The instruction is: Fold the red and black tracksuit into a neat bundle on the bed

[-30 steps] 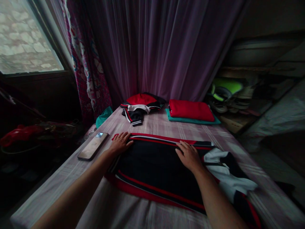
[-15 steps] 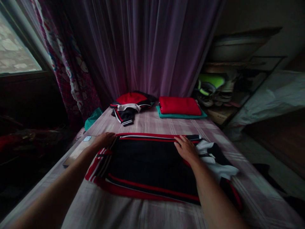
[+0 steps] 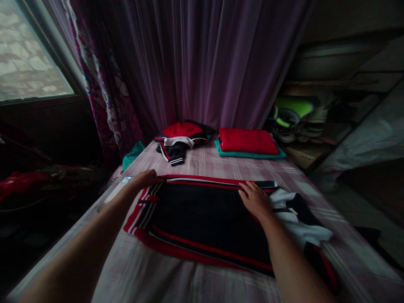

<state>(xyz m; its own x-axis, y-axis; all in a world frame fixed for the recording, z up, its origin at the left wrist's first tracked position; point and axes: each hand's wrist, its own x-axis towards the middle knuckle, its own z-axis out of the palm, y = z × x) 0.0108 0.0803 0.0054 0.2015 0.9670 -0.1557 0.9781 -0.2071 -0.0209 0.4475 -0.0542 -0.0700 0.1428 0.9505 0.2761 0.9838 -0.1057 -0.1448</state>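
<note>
A dark garment with red and white stripes point(image 3: 202, 214) lies spread flat on the bed point(image 3: 221, 164) in front of me. My left hand point(image 3: 145, 179) rests at its far left corner, fingers curled onto the striped edge. My right hand point(image 3: 256, 200) lies flat on the garment's far right part, fingers stretched out, next to its white collar section point(image 3: 298, 223). A phone point(image 3: 116, 191) lies just left of my left forearm, partly hidden by it.
At the bed's far end sit a crumpled red, black and white garment point(image 3: 179, 141) and a folded red cloth on a teal one point(image 3: 249, 143). Purple curtains point(image 3: 214, 63) hang behind. A window point(image 3: 28, 59) is at left, cluttered shelves point(image 3: 303, 122) at right.
My left hand slid outward to the garment's far left corner, and the striped left end is now spread out. My right hand stayed near the collar.
</note>
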